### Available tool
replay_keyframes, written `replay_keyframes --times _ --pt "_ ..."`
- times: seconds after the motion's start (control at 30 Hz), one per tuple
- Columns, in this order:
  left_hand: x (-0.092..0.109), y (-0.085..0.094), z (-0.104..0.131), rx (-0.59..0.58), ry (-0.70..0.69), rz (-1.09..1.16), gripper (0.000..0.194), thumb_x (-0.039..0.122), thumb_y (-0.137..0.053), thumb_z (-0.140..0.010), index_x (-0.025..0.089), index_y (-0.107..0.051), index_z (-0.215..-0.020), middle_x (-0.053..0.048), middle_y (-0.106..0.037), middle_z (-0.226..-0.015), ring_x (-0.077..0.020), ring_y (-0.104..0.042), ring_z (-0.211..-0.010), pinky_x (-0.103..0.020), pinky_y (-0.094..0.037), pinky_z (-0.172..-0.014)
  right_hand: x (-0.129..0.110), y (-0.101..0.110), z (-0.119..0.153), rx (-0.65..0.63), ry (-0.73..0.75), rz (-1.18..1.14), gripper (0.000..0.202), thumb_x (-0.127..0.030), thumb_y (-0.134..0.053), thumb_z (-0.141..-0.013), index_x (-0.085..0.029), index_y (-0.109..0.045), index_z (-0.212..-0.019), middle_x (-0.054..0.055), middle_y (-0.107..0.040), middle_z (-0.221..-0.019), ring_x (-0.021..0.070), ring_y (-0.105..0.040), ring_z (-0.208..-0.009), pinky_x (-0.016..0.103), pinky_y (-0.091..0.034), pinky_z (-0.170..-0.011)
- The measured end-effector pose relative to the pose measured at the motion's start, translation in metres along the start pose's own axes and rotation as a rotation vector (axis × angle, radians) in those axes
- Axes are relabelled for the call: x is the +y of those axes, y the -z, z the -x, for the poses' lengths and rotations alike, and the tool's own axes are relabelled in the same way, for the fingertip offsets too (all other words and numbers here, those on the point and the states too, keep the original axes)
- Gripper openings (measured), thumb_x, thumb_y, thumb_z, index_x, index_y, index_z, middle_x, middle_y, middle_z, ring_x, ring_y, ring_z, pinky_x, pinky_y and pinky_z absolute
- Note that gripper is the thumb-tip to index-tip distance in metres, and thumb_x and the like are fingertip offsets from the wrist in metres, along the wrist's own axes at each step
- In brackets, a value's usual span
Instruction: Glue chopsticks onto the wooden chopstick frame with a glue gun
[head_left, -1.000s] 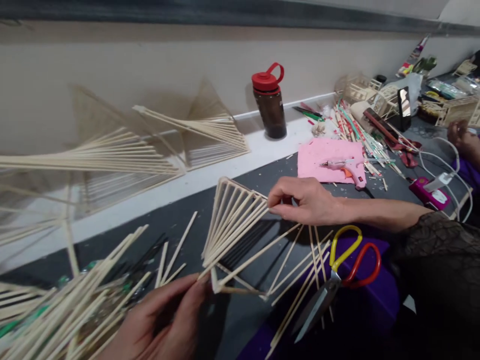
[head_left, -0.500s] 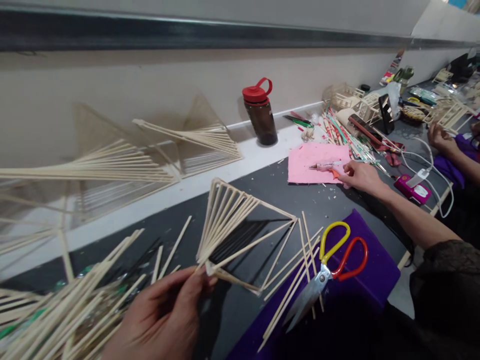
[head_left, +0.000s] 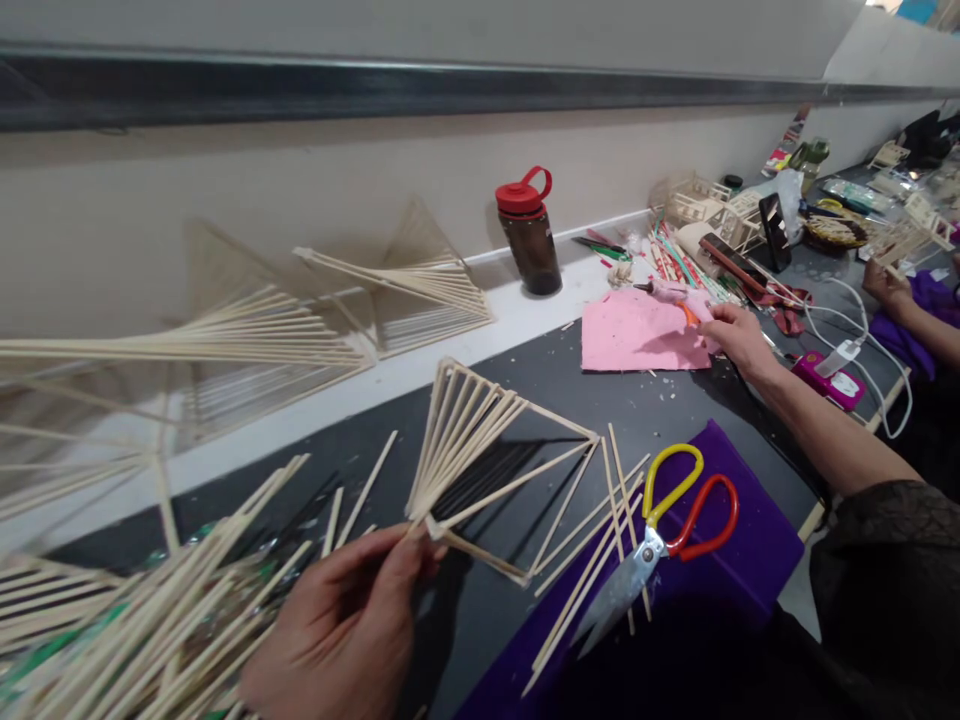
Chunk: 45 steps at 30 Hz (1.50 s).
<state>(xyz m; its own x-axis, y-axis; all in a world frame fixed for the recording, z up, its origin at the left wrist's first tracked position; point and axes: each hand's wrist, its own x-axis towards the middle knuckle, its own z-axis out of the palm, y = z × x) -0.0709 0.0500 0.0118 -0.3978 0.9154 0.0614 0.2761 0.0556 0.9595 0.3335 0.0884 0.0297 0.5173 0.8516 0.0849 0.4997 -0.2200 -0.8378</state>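
My left hand (head_left: 345,620) pinches the near corner of a wooden stick frame (head_left: 469,430), whose fanned sticks lean over the dark tabletop. At the right, my right hand (head_left: 739,340) is closed round a pink glue gun (head_left: 675,292), its nozzle pointing left above a pink sheet (head_left: 630,335). Loose sticks (head_left: 592,560) lie beside the frame, partly under scissors (head_left: 649,555) with yellow and red handles. A large pile of sticks (head_left: 180,600) is left of my left hand.
Larger stick structures (head_left: 277,340) stand along the wall at the left. A dark bottle (head_left: 532,245) with a red lid is behind. A purple folder (head_left: 735,530), a magenta power block (head_left: 829,380) with white cable, a phone (head_left: 774,232) and another person's hand (head_left: 889,285) are at the right.
My right hand has lifted the glue gun off the pink sheet. The left hand still holds the frame's corner. The view has shifted slightly.
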Motion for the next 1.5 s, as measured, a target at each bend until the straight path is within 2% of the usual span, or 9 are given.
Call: replay_keyframes --times 0.13,0.33,0.5,0.7,0.8,1.0,1.2,1.4,1.5 --pt "0.000 0.003 0.001 -0.037 -0.023 -0.012 0.030 0.041 -0.076 -0.057 0.018 -0.070 -0.076 0.001 -0.068 -0.059 -0.0157 -0.064 -0.050 -0.026 -0.056 -0.050 -0.022 -0.008 0.018 0.023 0.066 -0.419 0.035 -0.035 -0.069 -0.057 -0.021 -0.055 -0.085 -0.005 -0.058 -0.067 0.0108 -0.051 -0.056 0.024 -0.043 -0.055" --pt "0.006 0.005 0.004 -0.066 -0.041 -0.081 0.016 0.031 -0.073 -0.069 0.020 -0.068 -0.079 -0.001 -0.070 -0.064 -0.0183 -0.067 -0.057 -0.029 -0.057 -0.055 -0.041 -0.025 0.032 -0.284 -0.066 -0.657 0.022 -0.035 -0.068 -0.065 -0.019 -0.054 -0.072 -0.004 -0.056 -0.062 0.0090 -0.049 -0.052 0.021 -0.041 -0.047" --pt "0.005 0.004 0.003 -0.068 -0.023 -0.074 0.013 0.029 -0.073 -0.071 0.019 -0.068 -0.078 0.000 -0.068 -0.063 -0.0169 -0.065 -0.056 -0.029 -0.057 -0.055 -0.044 -0.030 0.034 -0.464 -0.231 -0.803 0.022 -0.035 -0.062 -0.071 -0.017 -0.057 -0.082 0.002 -0.064 -0.069 0.0126 -0.058 -0.054 0.024 -0.047 -0.046" --pt "0.003 0.005 0.004 -0.102 -0.037 -0.037 0.009 0.027 -0.072 -0.077 0.019 -0.068 -0.081 0.000 -0.069 -0.065 -0.0160 -0.067 -0.058 -0.027 -0.058 -0.057 -0.047 -0.027 0.043 -0.624 -0.191 -0.930 0.024 -0.025 -0.062 -0.065 -0.017 -0.057 -0.087 -0.002 -0.061 -0.072 0.0099 -0.056 -0.053 0.022 -0.047 -0.047" --pt "0.000 0.003 0.003 -0.067 -0.062 -0.024 0.012 0.027 -0.073 -0.075 0.019 -0.068 -0.081 0.000 -0.069 -0.063 -0.0157 -0.065 -0.055 -0.026 -0.057 -0.053 -0.049 -0.027 0.047 -0.665 -0.146 -0.914 0.031 -0.016 -0.062 -0.058 -0.016 -0.059 -0.089 -0.003 -0.060 -0.077 0.0083 -0.056 -0.056 0.021 -0.048 -0.051" --pt "0.002 0.003 0.004 -0.075 -0.143 -0.051 0.012 0.029 -0.072 -0.075 0.019 -0.068 -0.081 -0.002 -0.070 -0.065 -0.0180 -0.066 -0.055 -0.030 -0.059 -0.055 -0.048 -0.032 0.055 -0.657 -0.149 -0.896 0.033 -0.019 -0.063 -0.063 -0.017 -0.057 -0.096 -0.005 -0.060 -0.074 0.0081 -0.054 -0.056 0.023 -0.047 -0.053" --pt "0.000 0.004 0.005 -0.077 -0.156 -0.064 0.013 0.032 -0.071 -0.075 0.020 -0.068 -0.081 -0.002 -0.071 -0.065 -0.0180 -0.067 -0.055 -0.030 -0.058 -0.055 -0.041 -0.036 0.060 -0.504 -0.079 -0.731 0.035 -0.029 -0.074 -0.064 -0.021 -0.052 -0.090 -0.008 -0.060 -0.062 0.0086 -0.053 -0.051 0.021 -0.040 -0.049" --pt "-0.006 0.007 0.006 -0.100 -0.222 -0.076 0.022 0.040 -0.070 -0.076 0.019 -0.070 -0.084 0.000 -0.070 -0.064 -0.0153 -0.066 -0.052 -0.026 -0.056 -0.054 -0.051 -0.032 0.069 -0.589 0.010 -0.634 0.029 -0.028 -0.069 -0.071 -0.020 -0.059 -0.096 0.007 -0.074 -0.099 0.0121 -0.064 -0.060 0.024 -0.046 -0.049" --pt "-0.006 0.010 0.005 -0.087 -0.255 -0.118 0.022 0.042 -0.069 -0.078 0.021 -0.071 -0.083 0.002 -0.070 -0.064 -0.0137 -0.065 -0.052 -0.024 -0.055 -0.055 -0.052 -0.033 0.077 -0.609 0.061 -0.577 0.025 -0.030 -0.070 -0.075 -0.021 -0.059 -0.096 0.008 -0.075 -0.100 0.0118 -0.063 -0.057 0.024 -0.043 -0.046"
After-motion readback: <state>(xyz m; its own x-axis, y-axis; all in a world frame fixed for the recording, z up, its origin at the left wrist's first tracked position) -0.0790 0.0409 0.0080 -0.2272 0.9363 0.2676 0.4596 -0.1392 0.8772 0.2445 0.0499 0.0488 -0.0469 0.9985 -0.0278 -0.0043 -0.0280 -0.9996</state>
